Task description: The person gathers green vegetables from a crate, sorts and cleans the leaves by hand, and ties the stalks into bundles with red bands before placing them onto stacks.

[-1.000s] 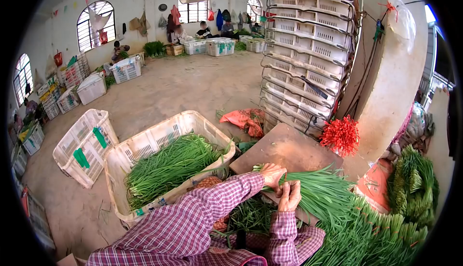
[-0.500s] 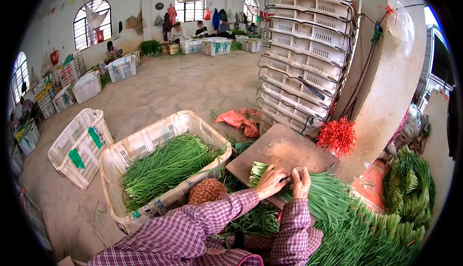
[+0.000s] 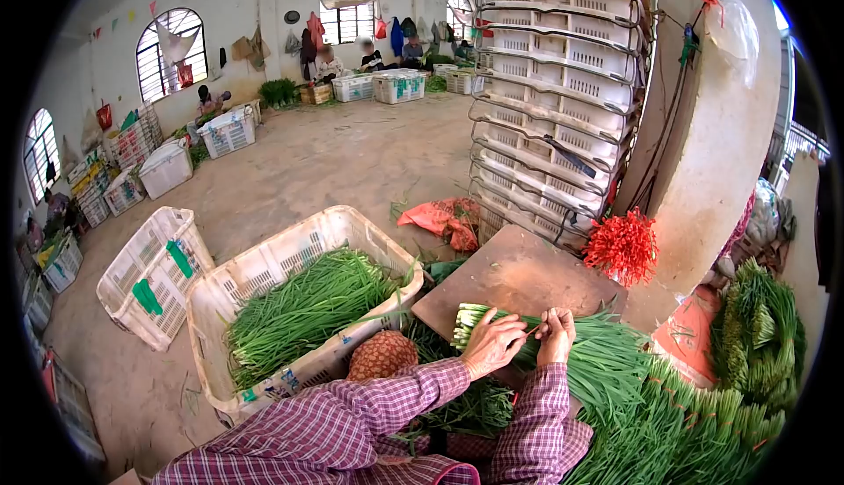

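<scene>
A bunch of green chives lies across a brown board, its pale cut ends pointing left. My left hand is closed over the bunch near those pale ends, fingers curled round it. Just to its right, my right hand pinches a thin red tie that runs toward the left fingertips. What lies under the left palm is hidden. Hanging past the board's right back edge is a thick cluster of red ties.
Left of the board stands a white crate holding loose chives; another white crate is behind it. Stacked crates rise behind the board. Tied bunches lie at lower right. People sit along the far wall.
My hands have moved slightly apart, and the red tie now shows between them. The left fingers have shifted on the bunch. The whole view has turned a little.
</scene>
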Available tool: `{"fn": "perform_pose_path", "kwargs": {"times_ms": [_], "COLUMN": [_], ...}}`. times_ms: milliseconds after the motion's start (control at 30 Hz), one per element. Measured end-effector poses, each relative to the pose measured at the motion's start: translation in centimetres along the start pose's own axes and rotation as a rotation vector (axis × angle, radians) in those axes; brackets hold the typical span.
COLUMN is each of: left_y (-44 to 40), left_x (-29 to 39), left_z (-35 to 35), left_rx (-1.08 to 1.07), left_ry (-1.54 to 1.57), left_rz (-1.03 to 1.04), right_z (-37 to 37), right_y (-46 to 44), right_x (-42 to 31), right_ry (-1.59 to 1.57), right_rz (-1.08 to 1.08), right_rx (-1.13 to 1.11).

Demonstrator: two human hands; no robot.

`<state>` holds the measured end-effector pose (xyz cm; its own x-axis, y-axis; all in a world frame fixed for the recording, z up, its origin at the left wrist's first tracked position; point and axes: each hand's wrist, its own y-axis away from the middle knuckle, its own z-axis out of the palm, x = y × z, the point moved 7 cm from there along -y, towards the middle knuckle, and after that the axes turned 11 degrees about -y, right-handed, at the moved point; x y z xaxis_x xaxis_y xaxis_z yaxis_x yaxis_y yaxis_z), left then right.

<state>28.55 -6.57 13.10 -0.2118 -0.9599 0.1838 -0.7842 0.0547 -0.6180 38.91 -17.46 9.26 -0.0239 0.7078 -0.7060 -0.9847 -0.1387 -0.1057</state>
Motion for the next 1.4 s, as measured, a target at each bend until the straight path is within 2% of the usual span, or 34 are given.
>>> {"fn": "perform_pose_path", "kwargs": {"times_ms": [167,267,400,433,500,633,700,733,767,833,900,967,1033,1100,1167,1233,1267,1300,1367,1400], "left_y": [-0.2,-0.1,-0.2,-0.1,-0.1,-0.4,-0.1,0.2,0.6,2.0,3.7,6.7,9.9,10.3,9.3,7.5,7.1,6.6,4.5,3.4], "left_x": [-0.7,-0.8,-0.7,-0.6,-0.6,-0.5,-0.3,-0.1,-0.1,-1.5,-5.5,-11.3,-13.1,-8.8,-2.9,0.2,0.4,0.8,-0.4,-1.4], "left_z": [0.3,0.4,0.3,0.2,0.2,-0.3,-1.5,-3.5,-5.7,-9.7,-12.1,-10.1,-6.2,-2.5,-1.4,-1.0,0.1,0.4,-0.1,-0.5], "left_rx": [-0.028,-0.001,0.006,0.005,-0.012,-0.024,-0.072,0.031,0.133,0.22,0.272,0.17,-0.195,-0.628,-0.909,-0.895,-0.86,-0.896,-0.776,-0.703], "left_ry": [0.069,0.073,0.074,0.077,0.044,0.041,-0.047,-0.029,-0.011,-0.006,0.137,0.677,1.166,1.762,2.101,2.23,2.115,2.141,2.19,2.21], "left_rz": [-0.055,-0.038,-0.054,-0.053,-0.046,-0.05,-0.039,-0.044,-0.048,-0.07,-0.202,-0.612,-0.936,-0.853,-0.61,-0.486,-0.567,-0.599,-0.552,-0.526], "right_z": [0.3,1.2,1.5,1.7,1.9,3.0,2.4,2.4,2.0,0.7,1.2,2.6,3.8,5.3,7.1,9.9,10.8,11.7,12.3,13.1], "right_y": [0.3,2.6,4.9,4.9,4.9,5.4,5.9,5.9,5.7,4.8,4.8,5.2,5.6,6.1,7.3,8.8,9.6,10.2,11.8,13.0], "right_x": [-0.6,-3.3,-2.9,-2.5,-1.8,-2.0,-1.7,-1.2,-0.9,0.1,-1.2,-4.0,-6.0,-7.3,-8.0,-8.9,-9.1,-8.8,-7.5,-7.6], "right_ry": [0.079,0.628,0.815,0.799,0.836,0.858,0.565,0.42,0.421,0.164,0.104,0.103,0.006,-0.132,-0.209,-0.166,-0.104,-0.135,-0.187,-0.023], "right_rz": [-0.013,-0.059,-0.144,-0.232,-0.263,-0.346,-0.151,-0.077,-0.076,-0.044,-0.132,-0.163,-0.159,-0.141,-0.06,-0.03,0.002,0.027,0.155,0.182], "right_rx": [-0.063,-0.017,-0.014,-0.013,-0.03,-0.061,0.025,0.005,0.008,0.038,0.034,0.021,-0.093,-0.252,-0.313,-0.375,-0.378,-0.51,-0.662,-0.711]}}
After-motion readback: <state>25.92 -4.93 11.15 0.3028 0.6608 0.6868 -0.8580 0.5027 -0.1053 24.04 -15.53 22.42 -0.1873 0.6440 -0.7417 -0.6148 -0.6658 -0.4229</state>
